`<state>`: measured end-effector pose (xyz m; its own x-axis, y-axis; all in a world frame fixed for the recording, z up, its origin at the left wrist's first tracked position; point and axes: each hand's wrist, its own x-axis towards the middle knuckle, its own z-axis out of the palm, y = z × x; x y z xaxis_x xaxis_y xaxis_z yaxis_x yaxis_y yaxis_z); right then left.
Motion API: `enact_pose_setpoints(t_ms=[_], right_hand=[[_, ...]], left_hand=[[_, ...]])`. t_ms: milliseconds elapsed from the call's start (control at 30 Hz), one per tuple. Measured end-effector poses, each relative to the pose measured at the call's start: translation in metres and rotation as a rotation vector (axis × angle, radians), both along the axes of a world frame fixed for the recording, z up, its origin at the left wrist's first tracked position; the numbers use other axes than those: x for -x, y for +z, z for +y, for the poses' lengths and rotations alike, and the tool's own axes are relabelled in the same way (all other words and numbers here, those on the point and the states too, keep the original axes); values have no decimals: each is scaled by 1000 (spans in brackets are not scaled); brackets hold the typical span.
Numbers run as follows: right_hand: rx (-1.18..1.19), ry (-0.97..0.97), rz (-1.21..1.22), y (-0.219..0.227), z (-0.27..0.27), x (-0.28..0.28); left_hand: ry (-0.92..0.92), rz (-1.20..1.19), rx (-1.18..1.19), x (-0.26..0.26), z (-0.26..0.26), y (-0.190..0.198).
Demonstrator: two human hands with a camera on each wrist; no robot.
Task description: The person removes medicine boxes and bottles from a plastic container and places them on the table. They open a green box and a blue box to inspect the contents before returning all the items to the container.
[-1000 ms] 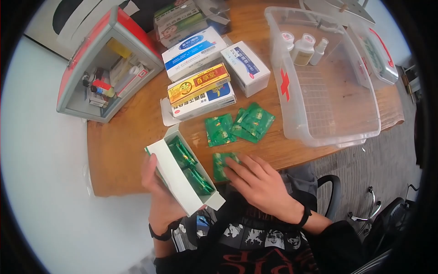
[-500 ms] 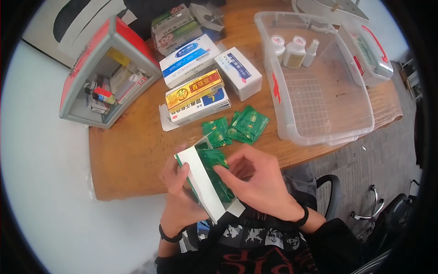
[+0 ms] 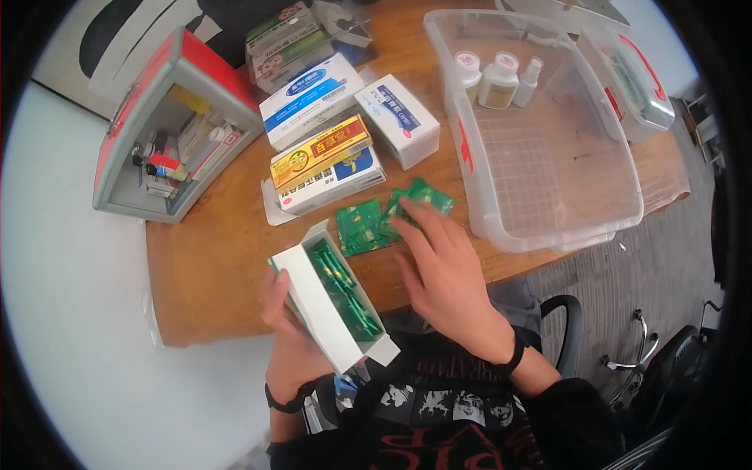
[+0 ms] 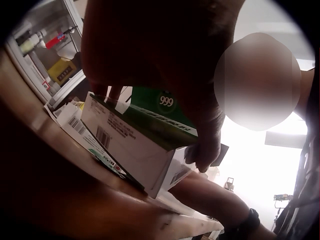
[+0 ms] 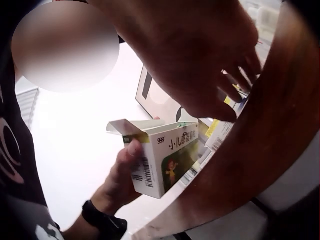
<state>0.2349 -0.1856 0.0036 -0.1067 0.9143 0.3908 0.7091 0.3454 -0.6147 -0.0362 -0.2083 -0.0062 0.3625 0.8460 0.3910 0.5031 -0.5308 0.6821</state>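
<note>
My left hand (image 3: 296,341) grips a white medicine box (image 3: 309,305) with green edges, tilted with its top flaps open. Several green sachets (image 3: 345,294) stand packed inside it. In the right wrist view the box front (image 5: 175,155) shows printed characters and a cartoon child. My right hand (image 3: 458,294) reaches over the table with spread, mostly straight fingers. Its fingertips are at the overlapping green sachets (image 3: 431,196), partly covering them. Beside these lies another green sachet (image 3: 359,227).
Behind the sachets stand a yellow box (image 3: 321,153) on a white carton (image 3: 337,184), and more medicine boxes (image 3: 399,121). A red-and-grey cabinet (image 3: 176,117) is at left. A clear bin (image 3: 540,180) with white bottles (image 3: 499,82) stands at right, beside a clear case (image 3: 630,90).
The right hand took the sachet near the table's front edge, put it into the box, then moved away to the sachets farther back. The left hand brought the box in, then moved slightly left.
</note>
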Motion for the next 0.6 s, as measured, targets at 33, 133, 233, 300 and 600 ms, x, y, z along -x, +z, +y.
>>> enact_pose_setpoints(t_ms=[33, 133, 233, 300, 600], right_hand=[[-1, -53, -57, 0, 0, 1], [32, -127, -142, -10, 0, 4], [59, -77, -187, -7, -12, -6], [5, -66, -135, -15, -16, -12], [-248, -101, 87, -8, -33, -18]], left_hand=[[6, -1, 2, 4, 3, 1], [17, 7, -16, 11, 9, 4], [19, 13, -36, 15, 6, 3], [23, 33, -43, 11, 2, 3], [22, 14, -29, -4, -3, 9]])
